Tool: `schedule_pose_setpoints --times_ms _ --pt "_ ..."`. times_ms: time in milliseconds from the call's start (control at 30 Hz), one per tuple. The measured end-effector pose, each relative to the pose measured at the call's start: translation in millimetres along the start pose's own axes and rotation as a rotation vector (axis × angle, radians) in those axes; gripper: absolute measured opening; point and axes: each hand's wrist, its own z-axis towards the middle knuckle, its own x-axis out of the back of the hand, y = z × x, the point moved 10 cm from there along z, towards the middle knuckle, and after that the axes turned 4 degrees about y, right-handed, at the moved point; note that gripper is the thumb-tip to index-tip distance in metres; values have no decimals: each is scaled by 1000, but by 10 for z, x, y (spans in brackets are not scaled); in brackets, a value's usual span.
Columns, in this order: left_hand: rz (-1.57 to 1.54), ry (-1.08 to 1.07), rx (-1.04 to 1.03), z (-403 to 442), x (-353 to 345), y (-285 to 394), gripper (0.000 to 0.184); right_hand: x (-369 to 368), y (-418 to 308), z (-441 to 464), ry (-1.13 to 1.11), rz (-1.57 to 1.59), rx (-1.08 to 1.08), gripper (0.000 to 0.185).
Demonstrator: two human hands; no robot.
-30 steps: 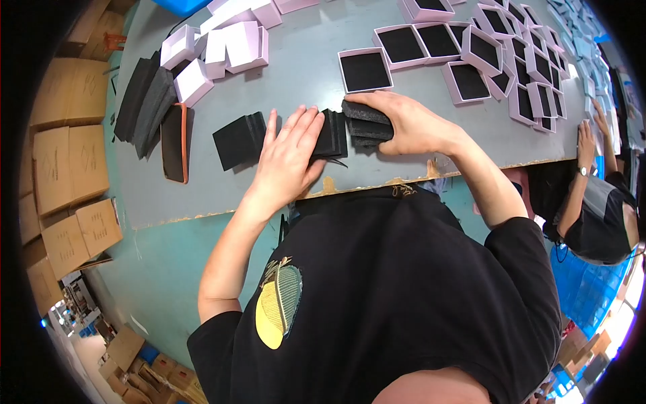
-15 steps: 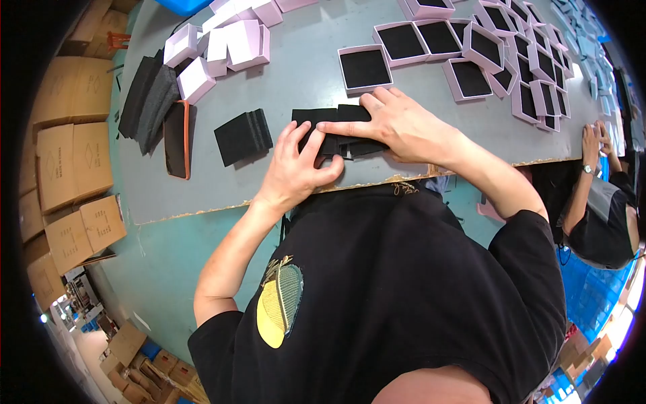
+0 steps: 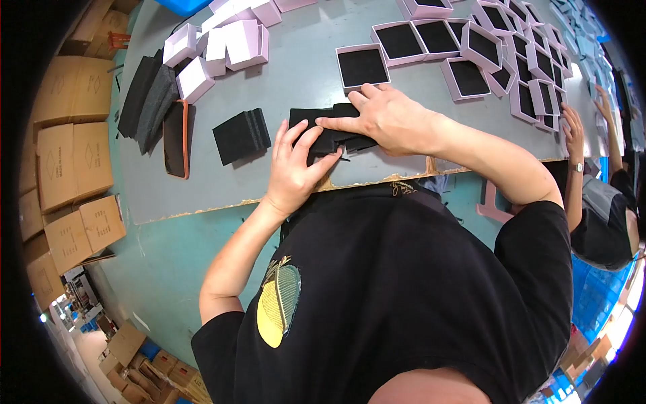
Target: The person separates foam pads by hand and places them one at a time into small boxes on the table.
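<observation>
Black foam pieces [image 3: 306, 117] lie in two adjoining piles near the table's front edge, between my hands. My left hand [image 3: 294, 165] has its fingers bent around the left pile, thumb at its near side. Over the right pile rests my right hand [image 3: 397, 124], index finger stretched left to the left pile and thumb hidden beneath the hand. A separate stack of black foam squares [image 3: 239, 138] sits to the left. Just beyond my right hand is a pink box with a black insert [image 3: 363, 67].
Many pink boxes with black inserts [image 3: 466, 79] cover the right of the table. Pink boxes [image 3: 195, 81], dark foam strips [image 3: 147, 108] and an orange-edged phone [image 3: 177, 139] are at left. A co-worker's hands [image 3: 574, 131] show at far right.
My right hand has moved left from the upright foam pieces and reaches over the piles. The foam between my hands now lies flatter and closer together. The co-worker's hands have moved apart.
</observation>
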Motion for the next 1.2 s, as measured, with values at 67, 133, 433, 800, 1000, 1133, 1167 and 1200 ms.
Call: schedule_pose_setpoints --times_ms 67,133,433,800,1000,1133,1167,1200 --pt "-28 48 14 -5 51 4 18 -35 -19 17 -47 -17 -3 83" --pt "-46 90 14 10 132 25 16 -44 -13 32 -93 -5 -13 82" --pt "-218 -223 267 -621 421 -83 12 -6 -23 7 -5 21 -16 80" --pt "119 -386 340 -719 860 -86 13 96 -31 -83 150 90 -53 90" --pt "51 -20 -243 -9 472 256 18 93 -4 -103 163 82 -37 89" --pt "72 31 -377 106 260 239 19 95 -3 -101 166 62 -53 88" --pt "67 31 -388 100 245 236 19 93 -6 -109 162 57 -58 88" --pt "63 31 -399 99 237 232 18 86 1 -110 160 54 -61 88"
